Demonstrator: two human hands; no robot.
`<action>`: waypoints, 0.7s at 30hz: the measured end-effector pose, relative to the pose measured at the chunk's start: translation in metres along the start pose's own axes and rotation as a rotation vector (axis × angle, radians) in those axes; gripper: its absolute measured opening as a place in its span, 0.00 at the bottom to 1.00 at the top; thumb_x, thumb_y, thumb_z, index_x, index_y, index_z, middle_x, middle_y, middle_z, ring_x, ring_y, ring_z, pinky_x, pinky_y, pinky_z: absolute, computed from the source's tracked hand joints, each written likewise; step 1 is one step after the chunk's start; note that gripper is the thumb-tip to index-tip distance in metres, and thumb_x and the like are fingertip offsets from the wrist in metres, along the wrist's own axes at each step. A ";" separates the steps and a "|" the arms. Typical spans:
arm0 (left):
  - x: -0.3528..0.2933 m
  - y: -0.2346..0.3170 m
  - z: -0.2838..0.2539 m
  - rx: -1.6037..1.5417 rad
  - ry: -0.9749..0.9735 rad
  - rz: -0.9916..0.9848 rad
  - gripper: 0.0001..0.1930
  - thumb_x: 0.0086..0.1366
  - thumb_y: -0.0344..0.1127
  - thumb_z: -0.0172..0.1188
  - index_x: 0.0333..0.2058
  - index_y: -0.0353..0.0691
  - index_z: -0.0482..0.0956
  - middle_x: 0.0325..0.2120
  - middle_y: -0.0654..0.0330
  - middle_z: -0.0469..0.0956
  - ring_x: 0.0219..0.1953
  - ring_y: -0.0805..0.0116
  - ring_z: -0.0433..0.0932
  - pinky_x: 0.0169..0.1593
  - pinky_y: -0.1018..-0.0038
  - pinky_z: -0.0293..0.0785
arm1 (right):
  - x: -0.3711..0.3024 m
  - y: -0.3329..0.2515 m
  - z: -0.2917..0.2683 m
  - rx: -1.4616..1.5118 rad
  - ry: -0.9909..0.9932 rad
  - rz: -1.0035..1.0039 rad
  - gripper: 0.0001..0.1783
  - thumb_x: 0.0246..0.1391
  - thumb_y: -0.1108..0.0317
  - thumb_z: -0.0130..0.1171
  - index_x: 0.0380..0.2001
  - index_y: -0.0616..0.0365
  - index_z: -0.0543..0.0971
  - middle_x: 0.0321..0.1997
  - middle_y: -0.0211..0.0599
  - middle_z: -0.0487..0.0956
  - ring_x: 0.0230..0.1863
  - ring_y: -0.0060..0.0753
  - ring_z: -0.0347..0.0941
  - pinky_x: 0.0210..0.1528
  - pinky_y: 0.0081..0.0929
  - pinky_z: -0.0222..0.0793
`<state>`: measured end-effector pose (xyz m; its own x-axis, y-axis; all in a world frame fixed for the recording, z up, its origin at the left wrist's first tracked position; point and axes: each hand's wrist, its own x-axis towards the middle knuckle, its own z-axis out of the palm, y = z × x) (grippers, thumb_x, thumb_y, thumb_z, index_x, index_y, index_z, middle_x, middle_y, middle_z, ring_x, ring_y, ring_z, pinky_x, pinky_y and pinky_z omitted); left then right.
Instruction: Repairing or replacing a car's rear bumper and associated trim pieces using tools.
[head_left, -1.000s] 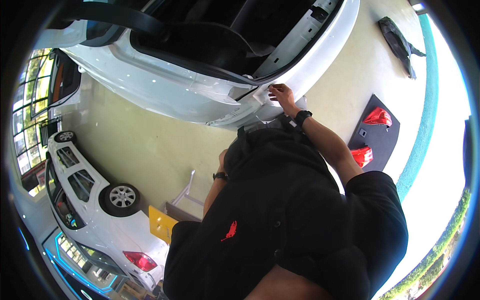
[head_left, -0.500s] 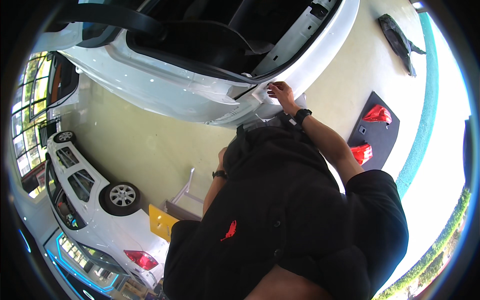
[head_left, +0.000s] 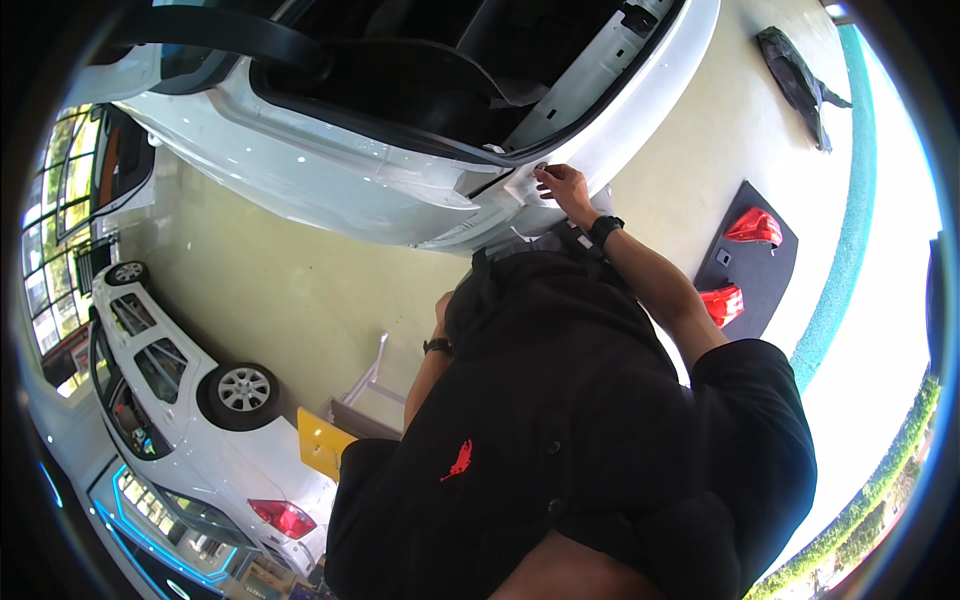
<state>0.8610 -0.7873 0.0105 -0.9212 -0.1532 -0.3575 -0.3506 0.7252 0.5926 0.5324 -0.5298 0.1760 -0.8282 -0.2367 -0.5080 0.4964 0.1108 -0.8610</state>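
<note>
Presently, the right hand (head_left: 565, 190) is curling its fingers at a corner of the nearer white car (head_left: 330, 190); whether it is gripping anything cannot be determined. The shirt (head_left: 590, 400) is partly hiding the left hand (head_left: 441, 312), state indeterminable. Slipping fingertips could be risking scratched paint.

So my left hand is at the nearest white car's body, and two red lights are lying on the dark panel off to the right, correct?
Not quite: it's your right hand at the nearest white car's body, as the head view shows. The two red lights do lie on the dark panel off to the right.
</note>
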 end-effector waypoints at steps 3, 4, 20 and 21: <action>0.003 0.007 -0.006 0.011 -0.039 -0.017 0.12 0.53 0.42 0.54 0.29 0.41 0.78 0.27 0.54 0.78 0.34 0.54 0.76 0.38 0.64 0.71 | 0.001 0.004 -0.001 -0.014 0.023 0.003 0.20 0.52 0.62 0.58 0.39 0.71 0.74 0.32 0.41 0.78 0.32 0.28 0.76 0.32 0.23 0.75; 0.004 0.007 -0.007 0.034 -0.073 -0.034 0.12 0.53 0.42 0.54 0.29 0.41 0.78 0.27 0.54 0.78 0.34 0.55 0.76 0.39 0.64 0.71 | 0.001 0.005 -0.001 -0.011 0.042 -0.025 0.19 0.51 0.61 0.58 0.36 0.70 0.76 0.30 0.40 0.79 0.30 0.28 0.76 0.30 0.23 0.74; 0.005 -0.002 -0.002 -0.211 0.004 -0.113 0.11 0.55 0.40 0.53 0.29 0.39 0.78 0.27 0.54 0.78 0.34 0.57 0.76 0.39 0.66 0.72 | 0.005 0.000 -0.001 -0.139 -0.034 -0.024 0.20 0.54 0.58 0.52 0.35 0.68 0.76 0.29 0.41 0.78 0.28 0.29 0.75 0.31 0.23 0.73; 0.005 0.000 -0.004 -0.136 -0.010 -0.060 0.11 0.55 0.40 0.53 0.29 0.38 0.78 0.27 0.54 0.78 0.33 0.57 0.76 0.38 0.66 0.71 | 0.005 0.001 -0.002 -0.154 -0.038 -0.029 0.20 0.54 0.57 0.51 0.35 0.68 0.76 0.29 0.41 0.78 0.28 0.29 0.76 0.31 0.24 0.73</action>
<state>0.8556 -0.7908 0.0110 -0.8964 -0.1867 -0.4020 -0.4253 0.6174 0.6617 0.5284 -0.5290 0.1725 -0.8297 -0.2782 -0.4839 0.4241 0.2494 -0.8706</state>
